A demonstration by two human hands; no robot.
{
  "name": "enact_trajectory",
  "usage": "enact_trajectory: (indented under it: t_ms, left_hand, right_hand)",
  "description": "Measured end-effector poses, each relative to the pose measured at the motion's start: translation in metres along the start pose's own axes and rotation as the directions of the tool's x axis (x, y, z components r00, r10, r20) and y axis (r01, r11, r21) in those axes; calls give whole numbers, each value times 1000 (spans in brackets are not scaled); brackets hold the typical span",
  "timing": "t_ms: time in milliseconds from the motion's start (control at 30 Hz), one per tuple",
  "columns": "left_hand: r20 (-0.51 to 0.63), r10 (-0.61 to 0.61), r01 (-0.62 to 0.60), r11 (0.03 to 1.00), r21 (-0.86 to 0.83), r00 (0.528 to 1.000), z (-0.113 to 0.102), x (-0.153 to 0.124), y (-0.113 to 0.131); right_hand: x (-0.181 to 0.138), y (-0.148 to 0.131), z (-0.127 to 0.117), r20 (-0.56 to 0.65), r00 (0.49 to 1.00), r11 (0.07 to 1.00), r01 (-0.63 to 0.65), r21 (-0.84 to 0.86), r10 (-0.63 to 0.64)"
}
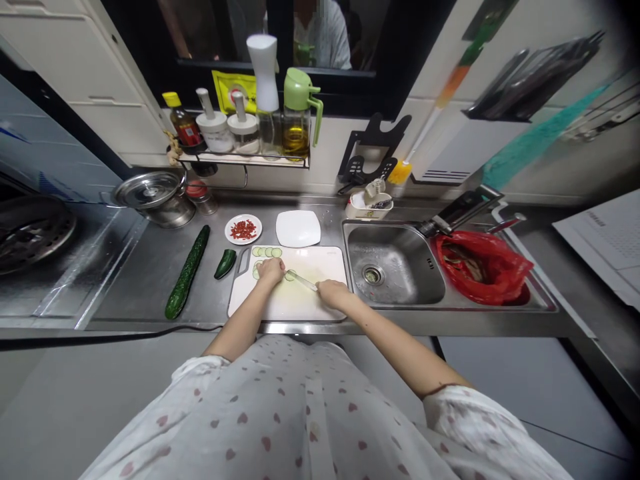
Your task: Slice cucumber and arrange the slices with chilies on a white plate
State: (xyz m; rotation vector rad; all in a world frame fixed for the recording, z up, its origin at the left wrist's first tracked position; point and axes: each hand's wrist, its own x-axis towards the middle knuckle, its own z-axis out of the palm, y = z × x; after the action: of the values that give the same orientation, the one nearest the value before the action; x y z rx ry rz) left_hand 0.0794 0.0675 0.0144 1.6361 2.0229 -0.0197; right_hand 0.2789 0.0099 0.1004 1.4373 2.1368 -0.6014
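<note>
My right hand (334,295) is closed round the handle of a small knife (303,281), its blade pointing left over the white cutting board (320,257). Against the blade near its tip is a cucumber slice (290,275). My left hand (271,272) is over the left half of the board, fingers curled, close to the knife tip; whatever they pinch is hidden. Beside its fingers another cucumber slice (257,270) shows partly. A row of cucumber slices (267,252) lies along the board's far edge. Left of the board rests a cut cucumber piece (225,264).
A whole cucumber (187,273) lies on the left counter. Behind the board are a plate of chopped red pieces (243,230) and a white square plate (299,229). Rightward come the sink (400,267) and a red plastic bag (480,267). A bottle rack (245,160) overhangs the back.
</note>
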Motion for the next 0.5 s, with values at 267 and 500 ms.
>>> enact_trajectory:
  t_ms: [267, 500]
  left_hand:
    - [-24, -4, 4, 1000, 16, 1000, 3, -9, 6]
    - [-64, 34, -32, 999, 34, 997, 10, -23, 14]
  right_hand:
    - [-15, 11, 19, 4, 999, 999, -36, 35, 36]
    - [-28, 35, 43, -73, 995, 981, -54, 185, 68]
